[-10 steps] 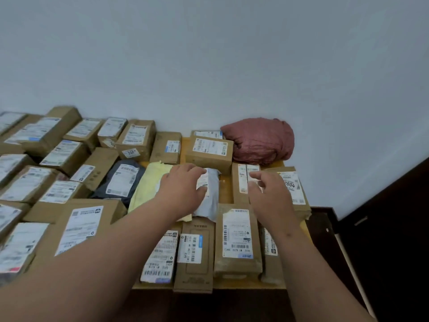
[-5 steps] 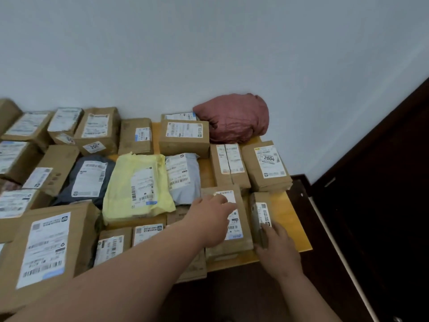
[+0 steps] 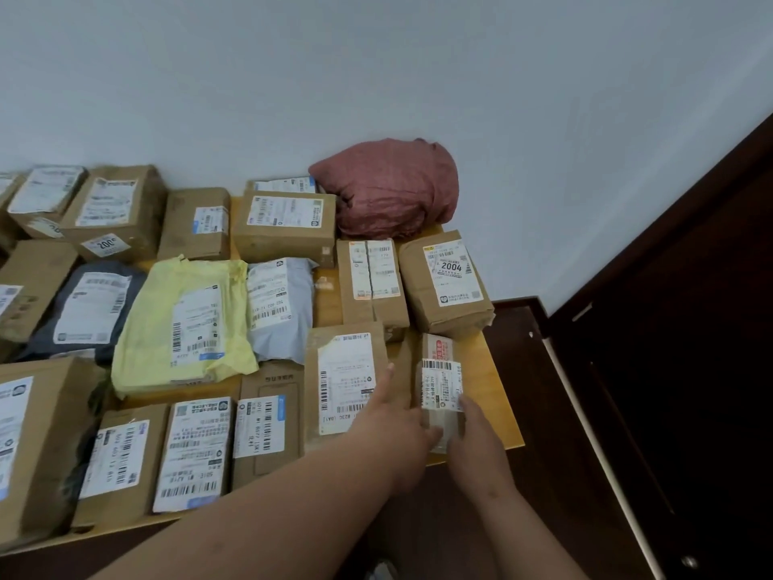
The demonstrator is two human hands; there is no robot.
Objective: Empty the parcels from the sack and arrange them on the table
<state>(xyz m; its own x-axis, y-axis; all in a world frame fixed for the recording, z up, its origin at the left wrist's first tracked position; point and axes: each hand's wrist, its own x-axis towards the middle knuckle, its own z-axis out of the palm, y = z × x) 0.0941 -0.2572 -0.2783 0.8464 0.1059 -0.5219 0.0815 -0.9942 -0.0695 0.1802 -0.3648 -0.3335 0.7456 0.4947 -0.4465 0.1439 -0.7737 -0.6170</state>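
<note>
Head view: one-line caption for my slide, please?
Both hands, left and right, square up a small box at the table corner among rows of parcels.

Pale wall [image 3: 376,69] behind, dark wooden door [image 3: 690,328] at right

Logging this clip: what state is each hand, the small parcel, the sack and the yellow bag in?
Left hand: open, resting on flat box.
Right hand: touching small parcel, grip unclear.
Small parcel: lying on table, near its right edge.
Sack: crumpled against wall.
Yellow bag: flat, label up.
</note>
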